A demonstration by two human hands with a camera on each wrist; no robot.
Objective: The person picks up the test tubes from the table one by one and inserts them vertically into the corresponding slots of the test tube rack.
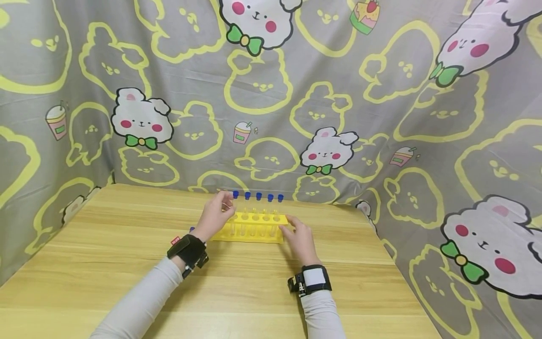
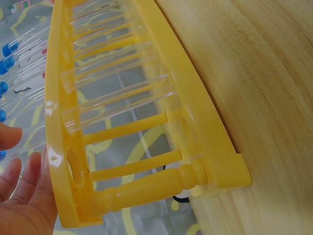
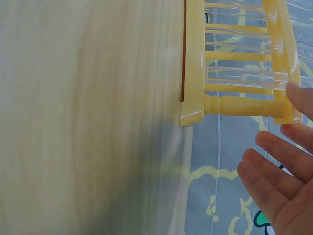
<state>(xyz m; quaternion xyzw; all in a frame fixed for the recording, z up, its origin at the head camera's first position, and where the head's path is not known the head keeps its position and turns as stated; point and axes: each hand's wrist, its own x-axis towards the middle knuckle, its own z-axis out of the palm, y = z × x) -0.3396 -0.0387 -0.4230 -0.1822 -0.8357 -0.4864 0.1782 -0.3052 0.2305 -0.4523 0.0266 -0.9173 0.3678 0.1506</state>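
Observation:
A yellow test tube rack (image 1: 250, 239) stands on the table, with several clear test tubes (image 2: 117, 104) upright in its holes, topped by blue caps (image 1: 259, 196). My left hand (image 1: 216, 214) is at the rack's left part, thumb and fingers on either side of the leftmost capped tube, close below its cap. In the left wrist view, the end hole (image 2: 76, 166) beside that tube has no tube in it. On the rack's right end, my right hand (image 1: 299, 238) grips the upper board between thumb and index finger; its other fingers (image 3: 274, 178) extend past the end.
Another blue cap (image 1: 192, 229) shows on the table just left of my left wrist, the rest of it hidden behind the hand. The wooden table (image 1: 237, 292) reaches back to a grey patterned curtain (image 1: 271, 127) close behind the rack.

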